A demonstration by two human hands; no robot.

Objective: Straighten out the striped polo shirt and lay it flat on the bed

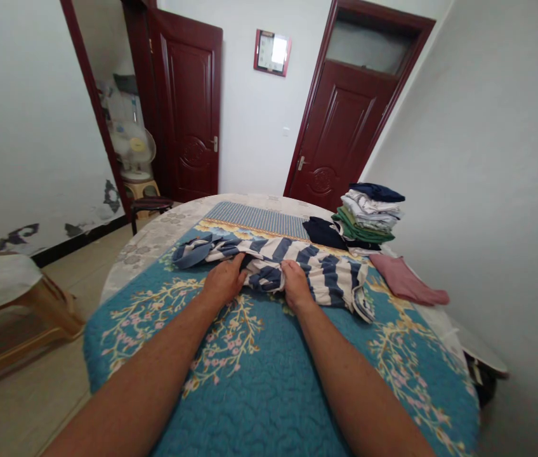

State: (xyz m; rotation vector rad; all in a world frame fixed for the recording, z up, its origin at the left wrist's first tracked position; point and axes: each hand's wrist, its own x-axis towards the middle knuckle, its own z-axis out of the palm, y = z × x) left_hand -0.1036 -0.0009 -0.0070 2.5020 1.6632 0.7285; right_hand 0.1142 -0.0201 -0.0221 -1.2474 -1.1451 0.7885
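At the far left a stool (26, 298) with a pale top stands on the floor. Next, through a doorway, one can see a fan (133, 145), and beside it is a dark red door (188, 108). A small dark seat (152, 204) is close to the table (126, 263), whose pale cover shows around a blue-green quilt (259, 393) with flowers.

On this quilt lies the shirt (340, 279), striped in blue and white, stretched across and wrinkled, its blue collar end at the left. The left hand (225, 280) holds its near edge, left of the middle; the fingers are bent into the folds and partly hidden by them. A bunched part is between the hands. The right hand (296, 284) has a closed pinch on the shirt, a little right of the middle.

Behind the shirt, to the right, there is a dark cloth (322, 232), and just beside it a pile (371, 214) of folded clothes. Rightmost on the table lies a pink cloth (406, 279).
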